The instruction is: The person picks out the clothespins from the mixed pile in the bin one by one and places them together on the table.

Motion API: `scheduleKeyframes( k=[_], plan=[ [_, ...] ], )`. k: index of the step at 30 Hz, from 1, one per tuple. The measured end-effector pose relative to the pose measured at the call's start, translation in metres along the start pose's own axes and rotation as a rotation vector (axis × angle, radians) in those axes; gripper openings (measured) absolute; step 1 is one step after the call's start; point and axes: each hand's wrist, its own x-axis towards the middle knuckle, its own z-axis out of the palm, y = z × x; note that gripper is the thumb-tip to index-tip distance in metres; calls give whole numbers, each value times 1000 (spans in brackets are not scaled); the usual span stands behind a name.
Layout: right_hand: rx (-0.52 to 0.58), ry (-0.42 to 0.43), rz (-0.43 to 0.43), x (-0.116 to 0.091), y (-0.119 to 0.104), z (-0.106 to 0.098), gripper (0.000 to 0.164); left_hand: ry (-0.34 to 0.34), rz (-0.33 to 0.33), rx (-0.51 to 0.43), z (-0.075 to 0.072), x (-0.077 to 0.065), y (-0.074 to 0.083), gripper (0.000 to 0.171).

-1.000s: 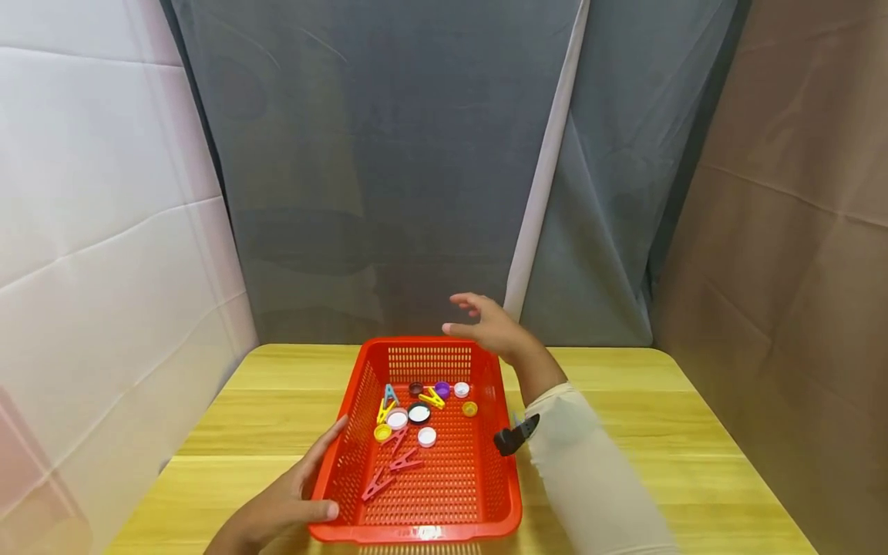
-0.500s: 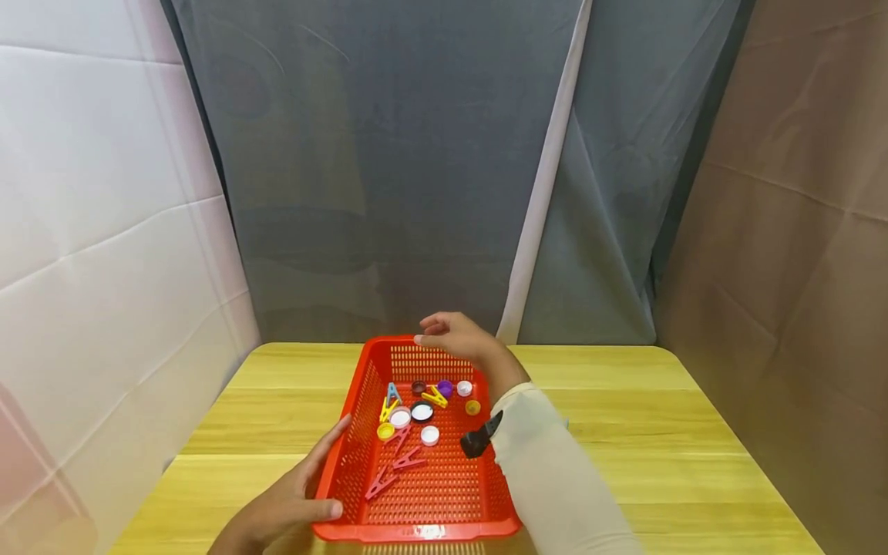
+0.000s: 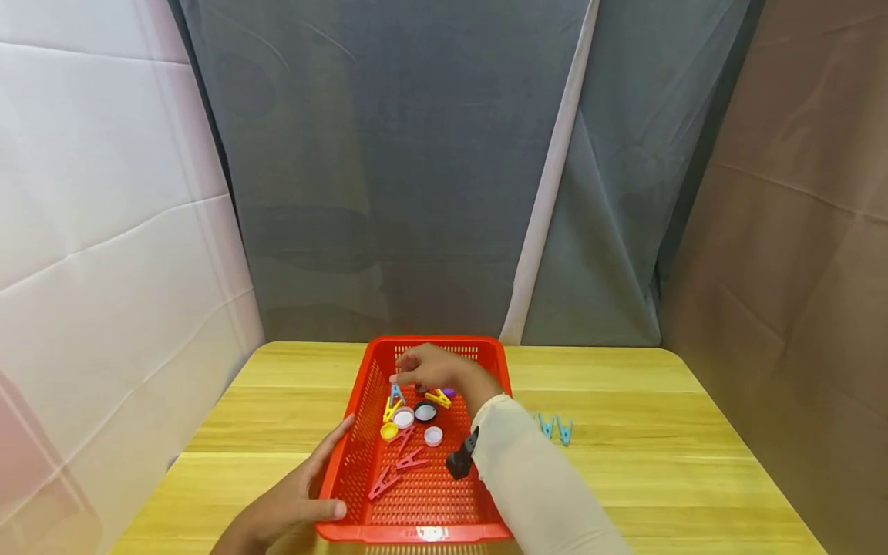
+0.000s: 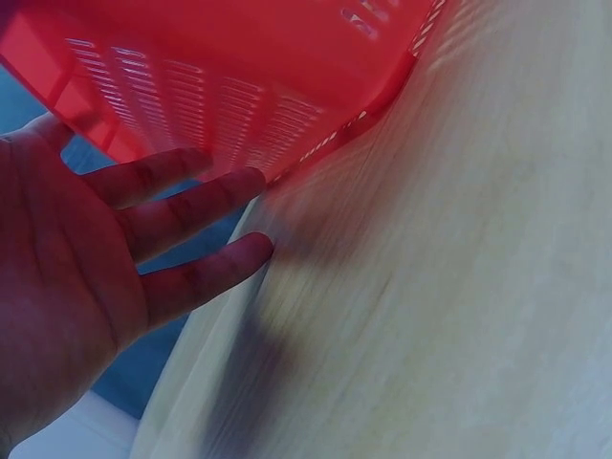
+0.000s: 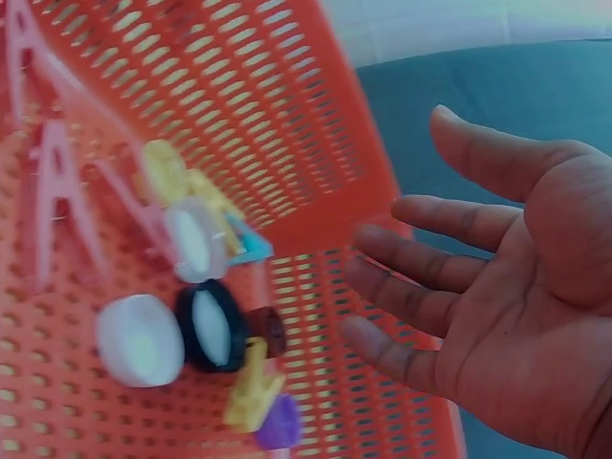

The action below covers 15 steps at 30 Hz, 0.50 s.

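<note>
A red plastic basket [image 3: 416,533] holds pink, yellow and blue clothespins and several round bottle caps. My left hand [image 3: 287,497] rests against its left front side, fingers fairly straight; in the left wrist view the fingers [image 4: 196,215] lie beside the slotted wall. Inside the basket's far half, my right hand [image 3: 433,366] hovers near a blue clothespin [image 3: 396,395], its fingers loose and holding nothing. Below it are a black-rimmed cap [image 3: 425,412], a yellow clothespin [image 3: 438,398] and a purple cap [image 5: 278,423]. The right hand hides some caps in the head view.
Blue clothespins [image 3: 565,432] lie on the wooden table [image 3: 645,462] right of the basket, partly behind the right sleeve [image 3: 537,478]. A grey curtain [image 3: 416,193] hangs behind the table, with a white cloth [image 3: 111,231] on the left and a brown one [image 3: 784,270] on the right.
My right hand has moved left and down from above the basket's far right corner toward the blue clothespin inside. Blue clothespins on the table have come into view. The left hand stays in place.
</note>
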Motion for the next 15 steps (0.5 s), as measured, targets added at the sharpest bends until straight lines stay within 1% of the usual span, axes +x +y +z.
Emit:
scheduleKeyframes(
  k=[5, 9, 12, 15],
  plan=[
    [-134, -26, 41, 0, 8, 13, 59, -11, -4, -3, -1, 0, -1, 102],
    [-174, -36, 67, 0, 11, 21, 57, -47, -1, -35, -1, -1, -1, 101],
    [-174, -49, 53, 2, 10, 25, 56, -53, 2, -50, -1, -2, 0, 101],
    [-174, -78, 28, 5, 9, 28, 58, -45, 0, -39, -1, -3, 0, 100]
  ],
)
